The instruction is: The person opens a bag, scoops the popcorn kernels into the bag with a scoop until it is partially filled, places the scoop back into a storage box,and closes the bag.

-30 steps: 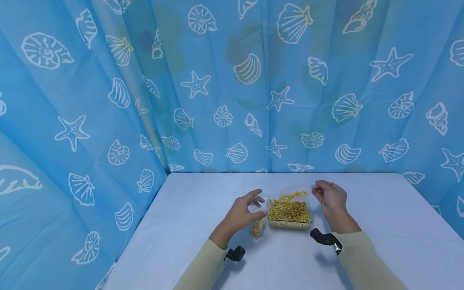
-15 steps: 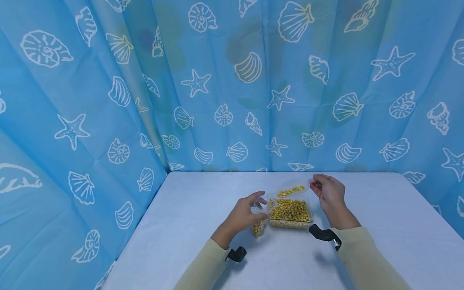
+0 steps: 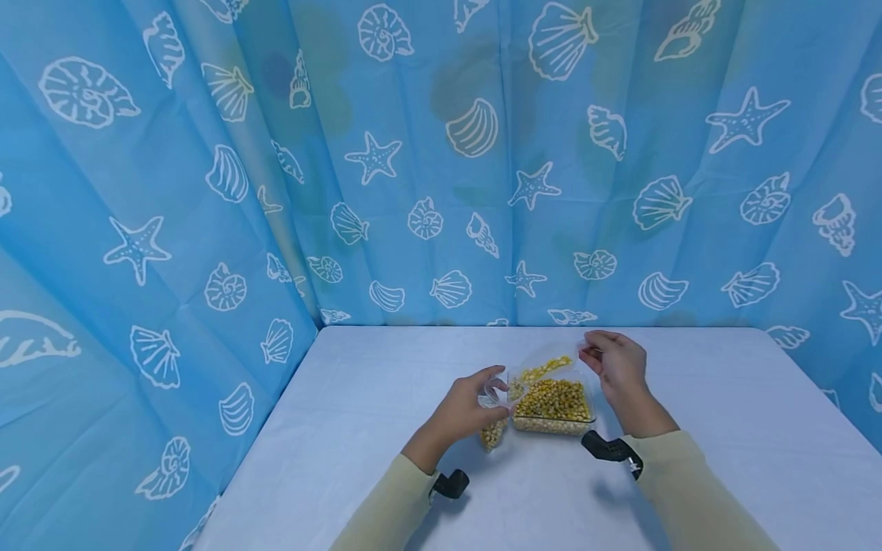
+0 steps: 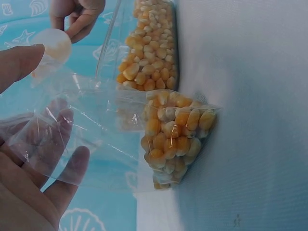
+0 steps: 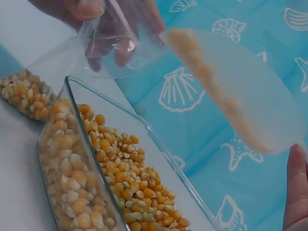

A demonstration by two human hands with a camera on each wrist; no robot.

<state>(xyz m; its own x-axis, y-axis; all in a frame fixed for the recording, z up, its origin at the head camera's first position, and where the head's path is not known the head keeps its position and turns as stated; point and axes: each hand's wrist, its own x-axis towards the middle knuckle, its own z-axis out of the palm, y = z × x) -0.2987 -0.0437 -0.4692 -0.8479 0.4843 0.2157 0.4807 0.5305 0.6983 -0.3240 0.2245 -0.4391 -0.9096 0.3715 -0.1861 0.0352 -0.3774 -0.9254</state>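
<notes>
My left hand [image 3: 463,403] holds a clear plastic bag [image 4: 106,144] by its mouth, thumb and fingers spread around it. Corn kernels [image 4: 175,137] fill the bag's bottom corner, low by the table. My right hand [image 3: 622,373] pinches the end of a translucent scoop [image 5: 262,89]. Along the scoop lies a row of corn kernels [image 5: 207,77], its tip pointing left at the bag's mouth. Below the scoop stands a clear rectangular glass container [image 3: 553,428] with many corn kernels [image 5: 139,183] in it, directly right of the bag.
A white cloth covers the table [image 3: 386,367]. Behind and to the left hangs a blue curtain [image 3: 427,153] with white shell and starfish prints. Black camera mounts [image 3: 451,483] sit at both wrists, the right one near the container's front right corner.
My right hand has moved the scoop of corn up off the container, back, then left toward the bag's mouth. My left hand stays nearly in place with the bag.
</notes>
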